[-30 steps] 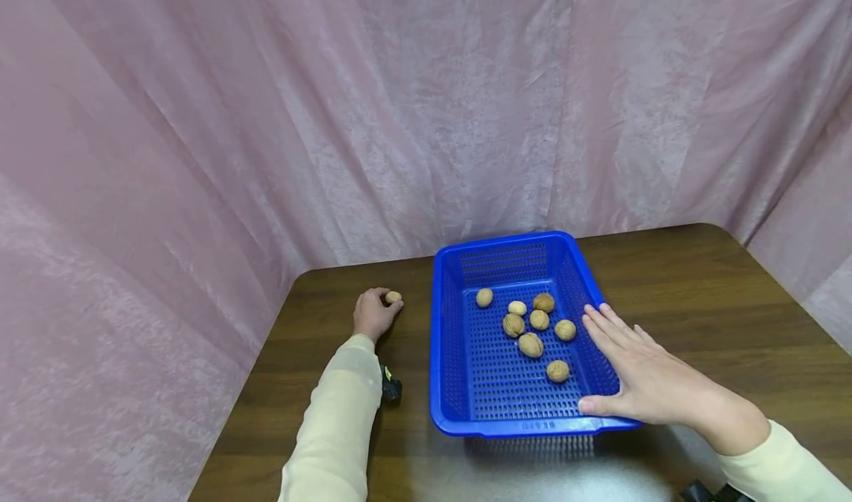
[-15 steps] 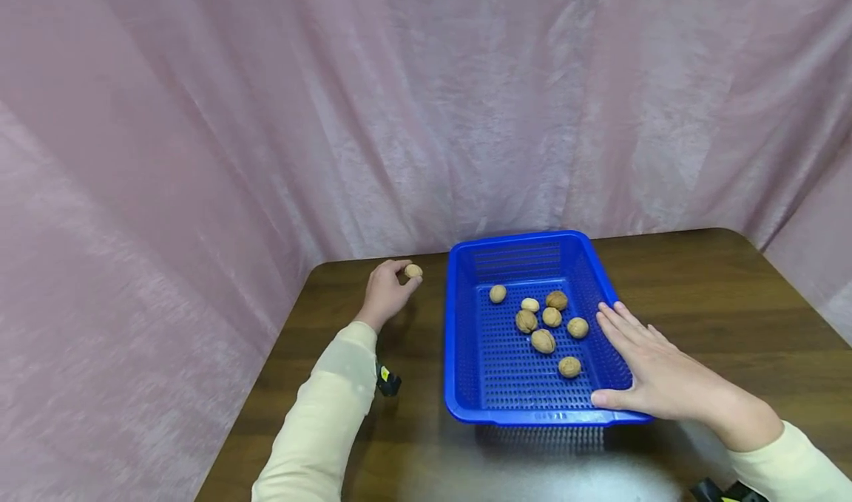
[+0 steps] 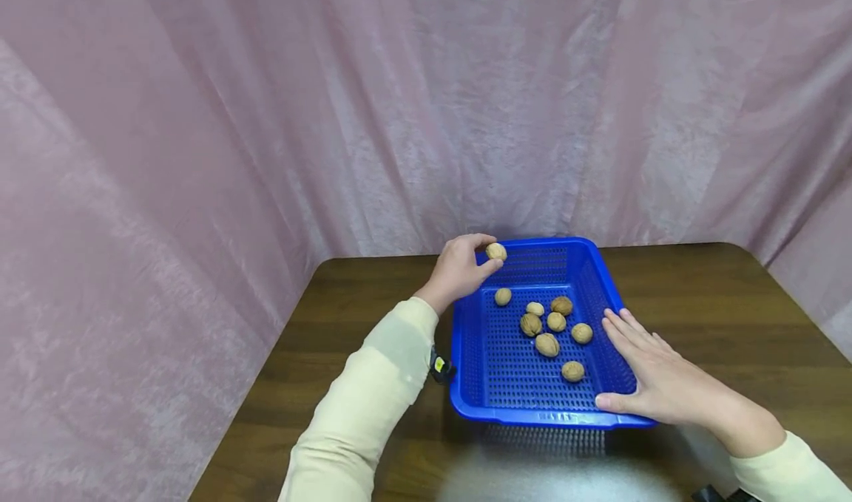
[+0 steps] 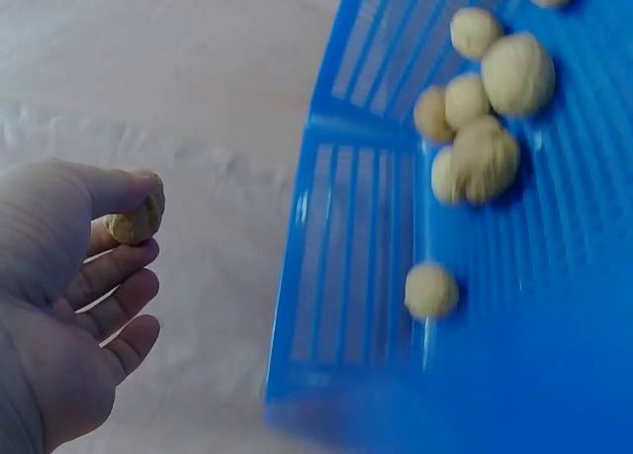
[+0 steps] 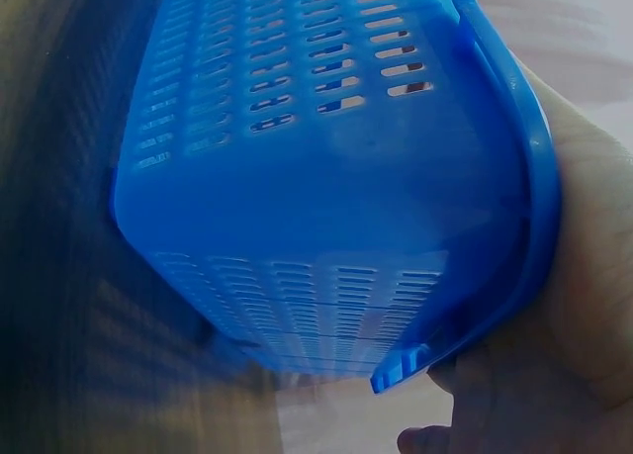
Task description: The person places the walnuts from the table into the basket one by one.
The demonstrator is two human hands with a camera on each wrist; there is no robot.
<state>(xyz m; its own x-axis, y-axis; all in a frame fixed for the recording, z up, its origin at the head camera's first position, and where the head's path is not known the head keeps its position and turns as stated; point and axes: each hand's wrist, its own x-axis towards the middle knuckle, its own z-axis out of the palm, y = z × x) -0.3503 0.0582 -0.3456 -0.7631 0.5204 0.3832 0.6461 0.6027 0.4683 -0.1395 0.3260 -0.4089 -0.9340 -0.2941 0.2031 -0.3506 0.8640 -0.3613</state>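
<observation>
A walnut (image 3: pixel 496 251) is pinched between the thumb and fingers of my left hand (image 3: pixel 459 271), over the far left corner of a blue plastic basket (image 3: pixel 526 416). The left wrist view shows this walnut (image 4: pixel 140 213) at the thumb tip, with the other fingers loosely bent. My right hand (image 3: pixel 659 378) rests on the basket's near right corner, its fingers extended along the right rim and its thumb over the front rim. On the basket floor lie several walnuts (image 3: pixel 547 345), mostly toward the middle and right, along with a smaller pale nut (image 3: pixel 535 308).
The basket stands on a dark brown wooden table (image 3: pixel 373 302), which extends on both sides of it. Pink curtains (image 3: pixel 399 117) hang behind the table and at its left. A small black wrist device (image 3: pixel 440 367) sits by my left sleeve.
My left hand has lifted the walnut off the table at the left and carried it right, over the basket's far left corner. The right hand stays on the basket rim.
</observation>
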